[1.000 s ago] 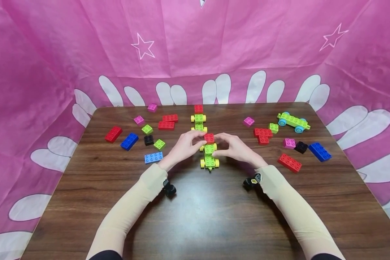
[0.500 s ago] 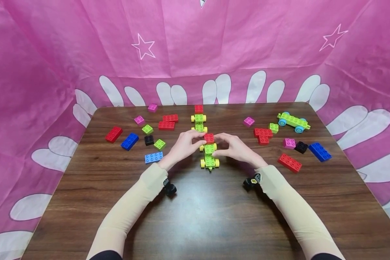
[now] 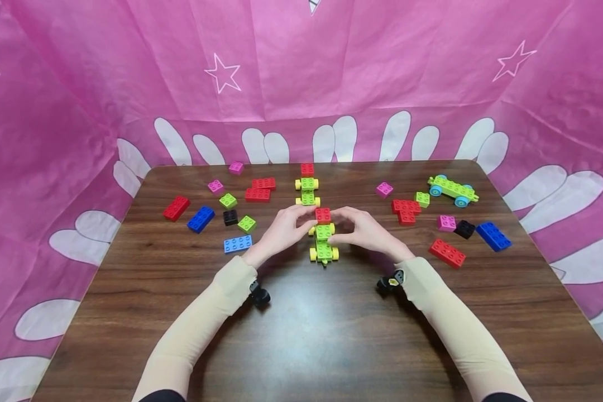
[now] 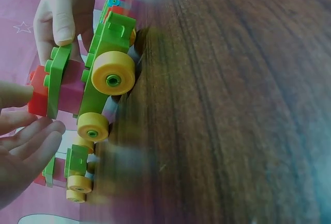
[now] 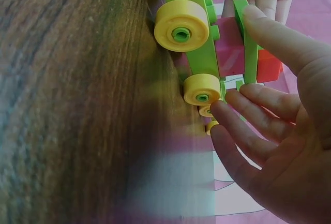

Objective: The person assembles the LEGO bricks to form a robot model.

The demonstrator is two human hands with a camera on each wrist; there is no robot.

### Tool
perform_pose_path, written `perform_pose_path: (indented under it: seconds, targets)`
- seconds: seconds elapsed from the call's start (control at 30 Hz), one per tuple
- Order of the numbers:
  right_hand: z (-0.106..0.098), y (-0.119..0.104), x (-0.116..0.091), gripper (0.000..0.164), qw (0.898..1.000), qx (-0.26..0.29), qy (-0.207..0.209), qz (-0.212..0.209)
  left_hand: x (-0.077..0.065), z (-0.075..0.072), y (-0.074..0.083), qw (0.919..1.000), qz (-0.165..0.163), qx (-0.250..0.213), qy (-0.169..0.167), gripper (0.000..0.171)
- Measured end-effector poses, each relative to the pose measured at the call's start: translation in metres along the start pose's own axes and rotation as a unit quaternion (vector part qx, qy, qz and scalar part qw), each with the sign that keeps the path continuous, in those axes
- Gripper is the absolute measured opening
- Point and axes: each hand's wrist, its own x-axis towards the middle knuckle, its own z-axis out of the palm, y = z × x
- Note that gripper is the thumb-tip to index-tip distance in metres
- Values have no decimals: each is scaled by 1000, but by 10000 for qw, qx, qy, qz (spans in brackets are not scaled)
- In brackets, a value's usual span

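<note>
Between my hands a green toy car base [image 3: 324, 252] with yellow wheels stands on the brown table. A pink brick [image 4: 71, 87] sits on its far half, under a long green plate [image 5: 252, 53]. On the plate's far end is a red building brick [image 3: 322, 215]. My left hand [image 3: 283, 226] pinches this brick from the left, thumb on its near side and fingers round the far end. From the right, my right hand [image 3: 362, 228] holds the green plate, its thumb on the near part and fingertips at the far end.
Straight behind stands a similar yellow-wheeled car [image 3: 307, 198] topped with red. Loose bricks lie at left, including a light blue brick [image 3: 238, 244] near my left wrist. At right are a red brick [image 3: 448, 253], other bricks and a blue-wheeled car base [image 3: 452, 188].
</note>
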Motion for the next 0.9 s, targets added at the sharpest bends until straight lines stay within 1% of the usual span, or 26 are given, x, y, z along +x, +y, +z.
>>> perform_pose_path:
  seconds: [0.1, 0.2, 0.3, 0.43, 0.53, 0.6, 0.67, 0.77, 0.9]
  targets:
    - [1, 0, -1, 59, 10000, 22, 22, -58, -4, -1, 1, 9999, 15, -97, -114, 48]
    - [1, 2, -3, 59, 10000, 54, 17, -41, -9, 0, 0, 9997, -2, 7, -236, 49]
    - [1, 3, -5, 60, 10000, 62, -10, -8, -14, 1, 1, 9984, 62, 431, -374, 49]
    - [1, 3, -7, 59, 10000, 12, -4, -10, -21, 3, 4, 9922, 200, 1062, -627, 49]
    - [0, 3, -8, 58, 9999, -129, -21, -59, -26, 5, 8, 9824, 212, 1629, -892, 53]
    - [0, 3, -8, 57, 9996, -251, -47, -117, -28, 7, 10, 9725, 197, 2053, -1077, 58]
    - [0, 3, -9, 56, 9992, -358, -77, -185, -30, 8, 12, 9624, 246, 2435, -1178, 61]
    - [-1, 4, -9, 53, 9984, -482, -97, -292, -32, 10, 12, 9525, 410, 2769, -1199, 59]
    - [-2, 5, -9, 49, 9971, -627, -74, -427, -32, 12, 11, 9416, 739, 3096, -1099, 53]
